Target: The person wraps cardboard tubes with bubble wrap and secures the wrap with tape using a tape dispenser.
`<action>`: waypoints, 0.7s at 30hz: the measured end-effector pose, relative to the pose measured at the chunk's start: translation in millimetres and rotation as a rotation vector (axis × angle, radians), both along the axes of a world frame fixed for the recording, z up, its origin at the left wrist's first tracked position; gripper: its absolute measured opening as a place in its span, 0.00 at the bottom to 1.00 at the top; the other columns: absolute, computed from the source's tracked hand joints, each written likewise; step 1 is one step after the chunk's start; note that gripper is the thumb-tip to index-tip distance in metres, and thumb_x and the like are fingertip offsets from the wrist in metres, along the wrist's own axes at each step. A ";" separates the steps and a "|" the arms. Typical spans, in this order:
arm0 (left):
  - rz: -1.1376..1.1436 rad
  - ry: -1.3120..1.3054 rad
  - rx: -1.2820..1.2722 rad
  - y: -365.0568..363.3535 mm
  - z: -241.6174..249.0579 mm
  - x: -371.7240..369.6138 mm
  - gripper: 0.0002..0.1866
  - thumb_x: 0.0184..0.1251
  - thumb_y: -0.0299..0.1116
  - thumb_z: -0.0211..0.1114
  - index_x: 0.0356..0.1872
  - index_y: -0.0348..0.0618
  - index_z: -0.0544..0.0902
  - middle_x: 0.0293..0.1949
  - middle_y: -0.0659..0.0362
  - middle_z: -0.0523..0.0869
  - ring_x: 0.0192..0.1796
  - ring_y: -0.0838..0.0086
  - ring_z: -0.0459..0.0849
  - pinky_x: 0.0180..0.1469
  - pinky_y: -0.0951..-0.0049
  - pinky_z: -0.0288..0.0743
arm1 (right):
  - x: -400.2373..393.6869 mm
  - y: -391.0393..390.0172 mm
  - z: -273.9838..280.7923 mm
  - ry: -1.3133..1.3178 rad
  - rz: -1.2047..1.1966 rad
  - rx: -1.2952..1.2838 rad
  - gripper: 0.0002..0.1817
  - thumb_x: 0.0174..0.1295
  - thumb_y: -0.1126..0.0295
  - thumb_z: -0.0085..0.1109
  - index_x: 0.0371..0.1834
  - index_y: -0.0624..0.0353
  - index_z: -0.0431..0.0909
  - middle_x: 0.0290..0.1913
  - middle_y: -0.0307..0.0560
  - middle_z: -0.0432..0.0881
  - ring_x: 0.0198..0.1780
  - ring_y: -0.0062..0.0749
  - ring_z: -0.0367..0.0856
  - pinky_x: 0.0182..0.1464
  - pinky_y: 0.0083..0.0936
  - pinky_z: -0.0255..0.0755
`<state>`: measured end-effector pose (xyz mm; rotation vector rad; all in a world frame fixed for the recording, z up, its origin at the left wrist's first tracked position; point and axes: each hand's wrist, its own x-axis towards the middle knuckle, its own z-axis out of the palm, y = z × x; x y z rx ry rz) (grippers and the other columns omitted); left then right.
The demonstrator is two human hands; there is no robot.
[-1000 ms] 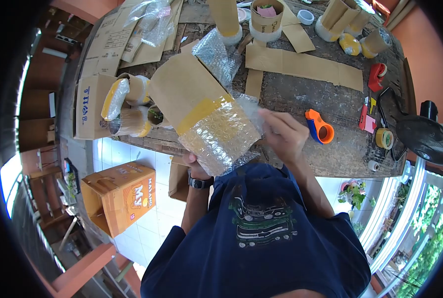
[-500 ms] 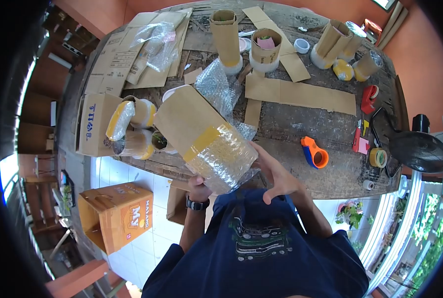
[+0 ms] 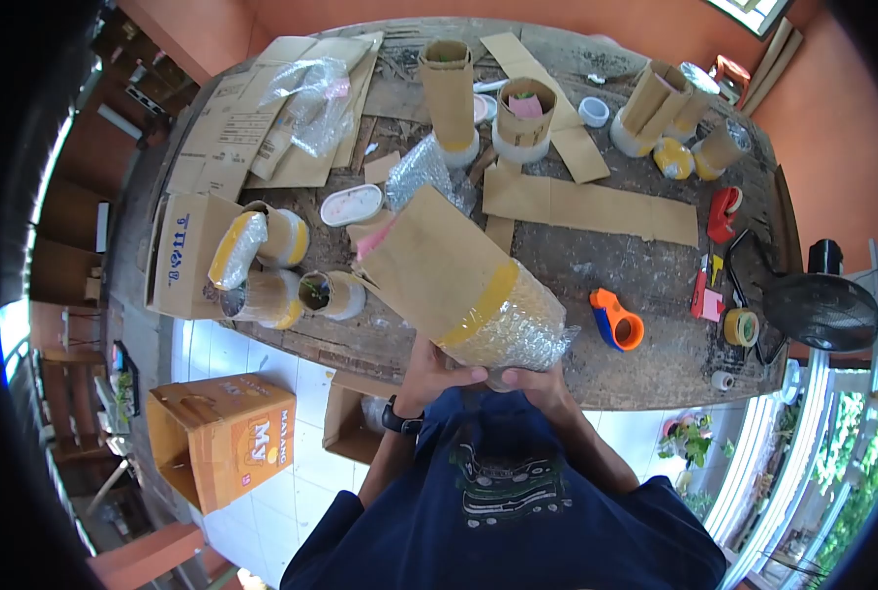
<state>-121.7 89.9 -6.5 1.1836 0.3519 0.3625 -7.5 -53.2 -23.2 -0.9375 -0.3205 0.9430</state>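
A cardboard sleeve point(image 3: 439, 251) with yellow tape round its middle and bubble wrap point(image 3: 517, 320) round its lower part is held close to my body, tilted with its cardboard end to the upper left. Something pink shows at that end. My left hand point(image 3: 439, 379) holds the wrapped package from below on the left, thumb pointing inward. From the right, my right hand point(image 3: 537, 382) grips the same lower end, and the two thumbs nearly meet. A white oval lid point(image 3: 351, 205) lies on the table beyond the package.
On the wooden table point(image 3: 596, 379) are an orange-and-blue tape dispenser point(image 3: 617, 320), a long cardboard strip point(image 3: 591, 204), several cardboard-wrapped pots and loose bubble wrap point(image 3: 419, 172). A black fan point(image 3: 817, 310) stands right. Below left is an orange box point(image 3: 232, 433).
The package has moved right and turned slightly. My right hand has gone from its side, fingers spread, to a grip at the lower end. My left hand has shifted right.
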 end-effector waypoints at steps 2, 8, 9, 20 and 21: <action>-0.046 0.021 0.147 7.0 4.7 7.5 0.46 0.40 0.29 0.82 0.65 0.37 0.68 0.60 0.54 0.77 0.62 0.67 0.75 0.64 0.65 0.67 | 5.4 1.4 3.3 0.059 -0.007 0.055 0.59 0.36 0.68 0.79 0.72 0.62 0.48 0.65 0.51 0.65 0.65 0.37 0.68 0.66 0.36 0.65; -0.111 -0.013 0.181 9.9 0.8 27.6 0.43 0.34 0.28 0.84 0.59 0.36 0.73 0.54 0.55 0.80 0.58 0.69 0.77 0.61 0.66 0.70 | 14.7 -2.5 6.6 0.113 -0.058 0.126 0.46 0.38 0.71 0.74 0.66 0.66 0.63 0.57 0.50 0.77 0.58 0.38 0.77 0.62 0.34 0.69; -0.099 -0.021 0.187 8.2 -1.5 29.6 0.44 0.34 0.28 0.84 0.59 0.36 0.73 0.54 0.55 0.80 0.58 0.69 0.77 0.61 0.66 0.70 | 14.4 -4.7 5.7 0.120 -0.080 0.127 0.45 0.39 0.72 0.73 0.65 0.67 0.63 0.57 0.50 0.77 0.58 0.38 0.77 0.62 0.34 0.69; -0.245 0.294 0.337 18.7 -18.9 27.5 0.21 0.48 0.28 0.78 0.45 0.34 0.83 0.34 0.62 0.87 0.34 0.81 0.82 0.37 0.79 0.76 | 32.0 -9.7 -0.8 0.210 -0.170 0.172 0.41 0.42 0.74 0.66 0.66 0.67 0.63 0.57 0.51 0.77 0.58 0.39 0.77 0.62 0.36 0.70; -0.280 0.414 0.285 18.5 -8.7 25.1 0.18 0.50 0.28 0.77 0.42 0.33 0.84 0.29 0.63 0.87 0.29 0.82 0.81 0.33 0.79 0.75 | 35.3 -6.0 1.2 0.160 -0.217 0.176 0.41 0.42 0.75 0.66 0.66 0.67 0.63 0.56 0.51 0.77 0.57 0.39 0.78 0.62 0.36 0.70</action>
